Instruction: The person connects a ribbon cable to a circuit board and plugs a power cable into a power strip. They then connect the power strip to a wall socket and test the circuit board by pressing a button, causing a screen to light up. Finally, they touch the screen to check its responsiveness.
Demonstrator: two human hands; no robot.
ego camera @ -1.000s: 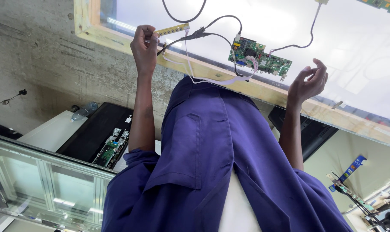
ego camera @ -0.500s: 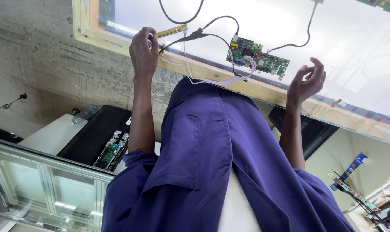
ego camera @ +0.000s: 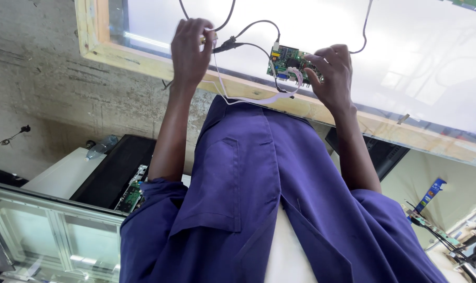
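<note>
Green circuit board (ego camera: 286,59) is being gripped by the right hand (ego camera: 333,73), apparently steadying it, while the left hand (ego camera: 191,48) is pinching a cable plug (ego camera: 211,38) on its left.

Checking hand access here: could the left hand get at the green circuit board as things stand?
Probably yes. The left hand pinches a small yellowish part, and only black cables lie between it and the green circuit board, which the right hand holds by its end.

Two hands: left hand (ego camera: 192,50), right hand (ego camera: 332,71). One green rectangular circuit board (ego camera: 288,60). One flat white ribbon cable (ego camera: 248,99).
</note>
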